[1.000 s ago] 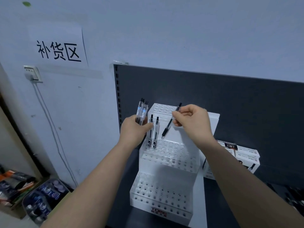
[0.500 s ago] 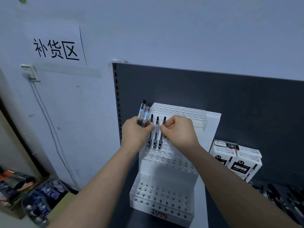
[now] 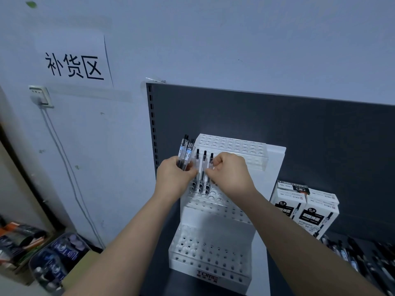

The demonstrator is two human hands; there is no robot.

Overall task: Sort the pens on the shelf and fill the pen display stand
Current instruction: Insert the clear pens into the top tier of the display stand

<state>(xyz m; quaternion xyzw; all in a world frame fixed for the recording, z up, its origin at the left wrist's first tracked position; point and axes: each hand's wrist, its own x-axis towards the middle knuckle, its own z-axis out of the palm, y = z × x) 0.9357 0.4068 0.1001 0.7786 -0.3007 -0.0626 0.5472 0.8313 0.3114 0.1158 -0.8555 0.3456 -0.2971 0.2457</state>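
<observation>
Clear acrylic steps of the pen display stand (image 3: 215,218) rise tier by tier so every row shows. The right hand (image 3: 230,176) pinches the third pen (image 3: 211,160), seating it upright beside two others at the left end of the middle tier. The left hand (image 3: 174,178) has its grip clamped round the spare pens (image 3: 185,149), close by for feeding. A second ago only two stood there, with this pen still in the air.

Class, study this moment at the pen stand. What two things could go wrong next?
1. The right hand pinches a pen right beside two standing pens; a nudge might tilt them.
2. The left hand grips a bundle beside the stand; one could slip out.
</observation>
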